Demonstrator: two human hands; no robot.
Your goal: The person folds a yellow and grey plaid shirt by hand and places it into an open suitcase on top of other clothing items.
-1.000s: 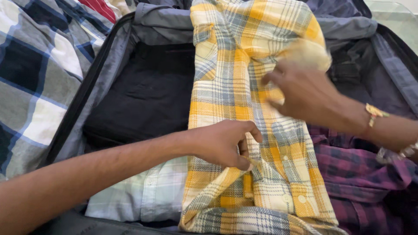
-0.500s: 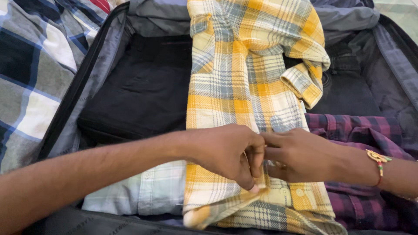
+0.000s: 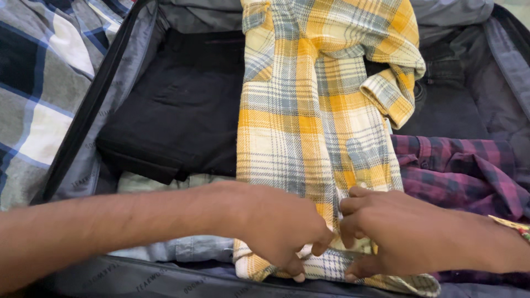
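both hands lower on the yellow plaid shirt, left hand and right hand pinching its hem

left hand, right hand, knuckles together, fingers curled

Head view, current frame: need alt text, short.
Left hand and right hand pinch the near end of a yellow plaid shirt lying lengthwise in an open suitcase. A folded black garment lies to its left, a purple plaid shirt to its right.
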